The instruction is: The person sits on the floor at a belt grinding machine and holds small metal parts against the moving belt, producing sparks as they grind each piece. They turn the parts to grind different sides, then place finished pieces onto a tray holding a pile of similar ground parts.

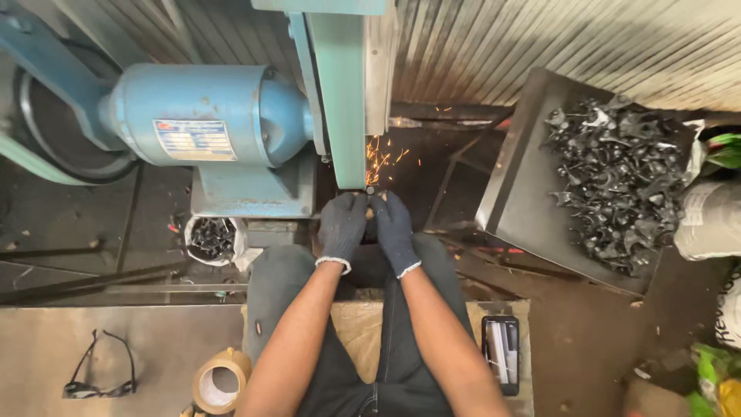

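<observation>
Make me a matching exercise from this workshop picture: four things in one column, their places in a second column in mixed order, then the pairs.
1. motor
2. tray of dark metal parts
3. tape roll
4. phone

A. beside the right forearm
B. upper left, next to the grinder
C. by the left elbow
D. far right, tilted

Pairs: 1-B, 2-D, 3-C, 4-A

Workpiece: hidden between left hand (342,224) and right hand (394,226) | tape roll (220,382): cut by bottom edge | white sack (706,220): cut at right | motor label (194,140): too small to read
</observation>
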Demonstrator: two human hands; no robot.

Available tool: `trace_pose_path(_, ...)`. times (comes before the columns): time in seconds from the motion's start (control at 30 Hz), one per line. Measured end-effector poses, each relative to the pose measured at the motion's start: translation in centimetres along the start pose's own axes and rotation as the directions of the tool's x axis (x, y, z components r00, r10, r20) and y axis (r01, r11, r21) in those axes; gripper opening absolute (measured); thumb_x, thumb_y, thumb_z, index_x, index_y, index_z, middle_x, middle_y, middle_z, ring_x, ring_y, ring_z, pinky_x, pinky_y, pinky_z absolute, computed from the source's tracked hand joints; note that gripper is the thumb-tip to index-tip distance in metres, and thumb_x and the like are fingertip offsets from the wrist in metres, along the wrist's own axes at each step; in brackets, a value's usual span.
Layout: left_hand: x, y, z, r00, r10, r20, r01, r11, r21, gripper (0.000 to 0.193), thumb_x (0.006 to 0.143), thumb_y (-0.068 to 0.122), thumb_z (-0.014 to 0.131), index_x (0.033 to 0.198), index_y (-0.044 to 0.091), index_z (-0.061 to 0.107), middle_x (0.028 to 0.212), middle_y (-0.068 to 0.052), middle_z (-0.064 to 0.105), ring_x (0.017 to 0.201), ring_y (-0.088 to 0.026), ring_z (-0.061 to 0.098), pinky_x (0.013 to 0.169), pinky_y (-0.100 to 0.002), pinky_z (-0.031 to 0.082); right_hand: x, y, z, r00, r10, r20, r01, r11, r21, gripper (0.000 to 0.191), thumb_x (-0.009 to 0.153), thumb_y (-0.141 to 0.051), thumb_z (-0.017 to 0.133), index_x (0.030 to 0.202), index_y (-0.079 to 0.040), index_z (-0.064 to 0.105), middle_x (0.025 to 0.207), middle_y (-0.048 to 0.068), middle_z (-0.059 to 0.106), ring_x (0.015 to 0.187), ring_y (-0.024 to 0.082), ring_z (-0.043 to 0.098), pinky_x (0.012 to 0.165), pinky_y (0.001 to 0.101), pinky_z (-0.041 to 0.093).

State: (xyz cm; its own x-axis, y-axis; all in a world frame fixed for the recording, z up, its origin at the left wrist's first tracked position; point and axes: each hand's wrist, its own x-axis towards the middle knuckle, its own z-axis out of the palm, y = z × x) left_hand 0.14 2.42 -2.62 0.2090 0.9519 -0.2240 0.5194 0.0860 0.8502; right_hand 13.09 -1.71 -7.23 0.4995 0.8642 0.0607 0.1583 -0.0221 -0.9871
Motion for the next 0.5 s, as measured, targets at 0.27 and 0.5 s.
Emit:
trace_pose_path(0.27,-1.8,0.1,-1.5,0.959,0.282,-0.025,-0.282,0.959,0.013,0.032,0.09,0.025,0.071,0.12,0.013,0.073,0.108,-0.015,0.076,0.099,-0.031,0.074,0.085,-0.038,0.056,-4.7,-0.8,-0.6,0.919,-0.376,0.121,0.387,0.796,-0.465,0.02,0.102,-0.022,0.068,0.097,-0.003,0.065,0.089,0.019,0.061,0.084,0.039,0.062,0.071,0.0459,0.048)
trace_pose_path(0.5,-3.3,0.7,-2.9,0.917,0.399,0.019,-0.391,0.887,0.245,0.036,0.088,0.022,0.072,0.123,0.014,0.074,0.11,-0.017,0.074,0.101,-0.036,0.071,0.084,-0.042,0.054,-4.0,-2.5,-1.5,0.991,-0.069,0.11,0.069,0.998,0.009,0.021,0.096,-0.015,0.07,0.112,-0.003,0.073,0.092,0.009,0.075,0.079,0.017,0.07,0.071,0.0325,0.054)
